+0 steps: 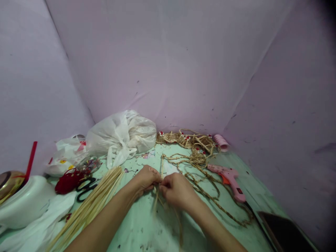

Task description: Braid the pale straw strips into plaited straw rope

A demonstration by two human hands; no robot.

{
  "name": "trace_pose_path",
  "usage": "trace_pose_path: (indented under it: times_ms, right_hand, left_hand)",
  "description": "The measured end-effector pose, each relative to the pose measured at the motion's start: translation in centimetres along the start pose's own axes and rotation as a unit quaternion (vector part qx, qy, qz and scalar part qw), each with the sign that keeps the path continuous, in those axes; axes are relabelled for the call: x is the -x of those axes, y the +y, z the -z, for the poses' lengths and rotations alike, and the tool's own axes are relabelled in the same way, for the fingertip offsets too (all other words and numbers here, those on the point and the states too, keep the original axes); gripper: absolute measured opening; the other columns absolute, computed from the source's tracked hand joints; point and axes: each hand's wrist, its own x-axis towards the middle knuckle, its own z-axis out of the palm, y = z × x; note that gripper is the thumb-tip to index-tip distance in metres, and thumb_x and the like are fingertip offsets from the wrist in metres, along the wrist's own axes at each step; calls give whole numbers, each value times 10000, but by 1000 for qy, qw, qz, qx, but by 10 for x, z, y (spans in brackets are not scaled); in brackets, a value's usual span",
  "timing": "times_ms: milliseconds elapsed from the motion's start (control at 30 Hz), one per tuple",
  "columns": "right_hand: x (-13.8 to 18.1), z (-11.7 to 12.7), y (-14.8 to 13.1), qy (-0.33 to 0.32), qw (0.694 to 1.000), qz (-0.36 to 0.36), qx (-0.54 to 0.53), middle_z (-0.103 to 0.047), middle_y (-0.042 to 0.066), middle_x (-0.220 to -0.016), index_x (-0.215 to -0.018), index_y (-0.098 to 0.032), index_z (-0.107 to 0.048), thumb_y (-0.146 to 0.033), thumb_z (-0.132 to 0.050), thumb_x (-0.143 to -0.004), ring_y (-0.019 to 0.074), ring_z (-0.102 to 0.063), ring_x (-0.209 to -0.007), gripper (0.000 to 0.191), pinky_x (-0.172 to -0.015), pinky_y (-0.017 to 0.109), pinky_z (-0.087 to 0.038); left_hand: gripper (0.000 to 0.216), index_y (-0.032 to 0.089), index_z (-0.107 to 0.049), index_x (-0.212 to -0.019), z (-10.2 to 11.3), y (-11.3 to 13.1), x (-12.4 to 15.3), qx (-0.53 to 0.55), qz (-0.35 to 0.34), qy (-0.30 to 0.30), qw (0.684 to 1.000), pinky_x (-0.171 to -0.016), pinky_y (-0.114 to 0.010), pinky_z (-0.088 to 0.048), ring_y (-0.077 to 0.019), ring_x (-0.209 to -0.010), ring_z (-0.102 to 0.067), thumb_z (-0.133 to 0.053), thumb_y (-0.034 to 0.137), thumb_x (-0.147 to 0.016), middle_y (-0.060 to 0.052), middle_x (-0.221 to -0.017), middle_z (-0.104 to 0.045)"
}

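Note:
My left hand [146,179] and my right hand [176,189] meet at the middle of the green table [147,227], fingertips pinched together on thin straw strands [157,200]. The strands hang down from between the fingers towards me. Both hands are closed. A braided straw rope [210,196] trails from just beyond my right hand to the right.
A bundle of thin bamboo sticks [91,204] lies left of my left arm, with black scissors [86,187] and a red item [68,181] beside it. White plastic bags [123,134] sit behind. A pink glue gun [231,180], woven straw pieces [189,139], a pink spool [221,142] and a dark object [283,232] lie right.

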Motion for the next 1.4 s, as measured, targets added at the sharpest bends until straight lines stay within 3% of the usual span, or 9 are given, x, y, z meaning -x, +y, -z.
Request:
trace_pose_path:
  times_ms: [100,200,300,533,800,1033,1133,1267,1400]
  right_hand:
    - [-10,12,11,7,980,-88,-176,-630,40,-621,-667,-147,-624,-234,-514,-669,122,-535,-533,140,-450,196,-331]
    - [-13,16,10,-28,909,-187,-372,-620,36,-693,-769,-144,-575,-216,-484,-684,121,-555,-566,144,-432,191,-386]
    - [-12,10,2,-112,857,-190,-465,-579,14,-592,-699,-142,-548,-170,-471,-673,107,-532,-521,86,-432,194,-409]
    - [-23,-10,11,-79,914,-155,-366,-380,-55,-354,-464,-143,-459,-97,-457,-613,36,-269,-302,156,-328,175,-186]
    - [-21,-14,17,-56,874,-175,-450,-378,-70,-383,-493,-159,-395,-193,-556,-594,18,-236,-323,193,-345,176,-132]
    - [-20,-16,21,-63,849,-188,-490,-366,-74,-350,-528,-159,-429,-166,-529,-559,26,-240,-311,104,-342,179,-85]
    - [-20,-17,23,-68,852,-182,-486,-348,-81,-342,-545,-153,-460,-148,-513,-542,26,-236,-307,53,-345,182,-77]
    - [-20,-14,26,-115,848,-154,-494,-304,-91,-337,-514,-142,-468,-177,-526,-558,13,-186,-306,81,-352,188,-63]
    - [-19,-8,26,-142,842,-137,-502,-304,-93,-343,-527,-129,-495,-206,-553,-574,11,-191,-307,107,-353,187,-70]
  left_hand:
    - [211,156,-379,-406,1,3,2,2,-4,-21,1000,-319,-185,-82,-4,-283,-167,-566,209,-488,84,-323,-287]
    - [181,152,-410,-424,2,4,3,8,-3,-27,1000,-316,-191,-78,-8,-281,-176,-566,211,-493,77,-334,-313]
    - [117,149,-434,-435,2,2,1,7,-6,-34,999,-317,-197,-73,-16,-274,-174,-519,185,-507,70,-332,-320]
    - [62,129,-501,-455,1,1,-2,-59,1,-19,998,-339,-190,-110,-26,-298,-185,-443,118,-476,69,-321,-303]
    - [108,124,-505,-431,11,10,5,-246,-32,42,968,-389,-207,-212,-60,-364,-293,-498,165,-531,29,-360,-378]
    - [185,128,-618,-639,-29,13,34,-499,-83,147,850,-542,-240,-352,-162,-597,-530,-452,210,-638,-73,-628,-580]
    - [209,140,-634,-757,-45,9,42,-542,-91,141,824,-625,-269,-383,-199,-711,-568,-457,190,-657,-113,-744,-612]
    - [153,120,-599,-599,-26,18,35,-452,-79,96,883,-510,-233,-353,-173,-579,-556,-484,215,-632,-67,-569,-573]
    - [194,102,-578,-639,-1,26,19,-181,5,130,975,-364,-206,-270,-85,-353,-427,-453,250,-658,-27,-523,-554]
